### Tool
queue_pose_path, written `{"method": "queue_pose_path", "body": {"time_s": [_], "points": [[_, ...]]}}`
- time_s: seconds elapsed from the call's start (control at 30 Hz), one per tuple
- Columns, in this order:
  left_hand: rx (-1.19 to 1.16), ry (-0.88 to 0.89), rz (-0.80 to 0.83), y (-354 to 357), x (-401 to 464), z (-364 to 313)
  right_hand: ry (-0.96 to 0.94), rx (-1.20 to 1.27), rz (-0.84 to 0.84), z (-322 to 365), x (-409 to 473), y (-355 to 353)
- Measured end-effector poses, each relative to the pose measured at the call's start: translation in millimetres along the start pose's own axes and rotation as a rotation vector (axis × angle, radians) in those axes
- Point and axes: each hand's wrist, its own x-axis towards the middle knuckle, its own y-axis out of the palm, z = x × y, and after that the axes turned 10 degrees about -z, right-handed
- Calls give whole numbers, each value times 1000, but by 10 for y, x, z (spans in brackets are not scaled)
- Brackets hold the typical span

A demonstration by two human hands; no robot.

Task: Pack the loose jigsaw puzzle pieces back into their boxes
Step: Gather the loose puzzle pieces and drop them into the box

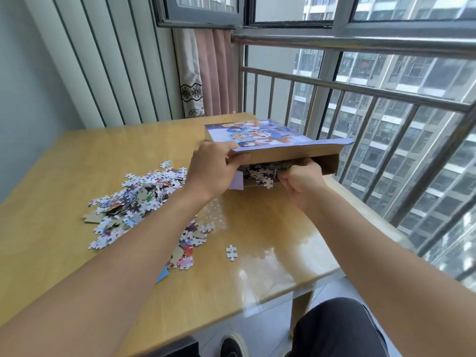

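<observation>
Left hand [216,167] gripping puzzle box [273,148] flap, holding it raised, right hand [300,180] lying curled on pieces at box mouth, loose pile [136,202] lying at 9 o'clock on table [257,240]

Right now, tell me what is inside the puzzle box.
Through the open end of the puzzle box, loose puzzle pieces show, with the right hand gripping some at the mouth. The left hand holds up the flap. Deeper contents are hidden by the cardboard.
</observation>
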Motion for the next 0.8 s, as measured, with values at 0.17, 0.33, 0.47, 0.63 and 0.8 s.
{"method": "queue_pose_path", "body": {"time_s": [0.17,0.33,0.47,0.63,0.8], "points": [[-13,7,-17,-28,33,-9,-251,-374,31,-45,46,-52],[-9,29,-23,-76,60,8,-585,-638,233,-64,-4,-216],[-14,31,-27,-65,39,13,-990,-964,303,-30,-29,-351],[-6,33,-37,-49,50,7,-1292,-1383,436,-83,-214,-313],[-5,46,-33,-52,53,8,-1095,-1440,505,-63,-59,-196]]}}
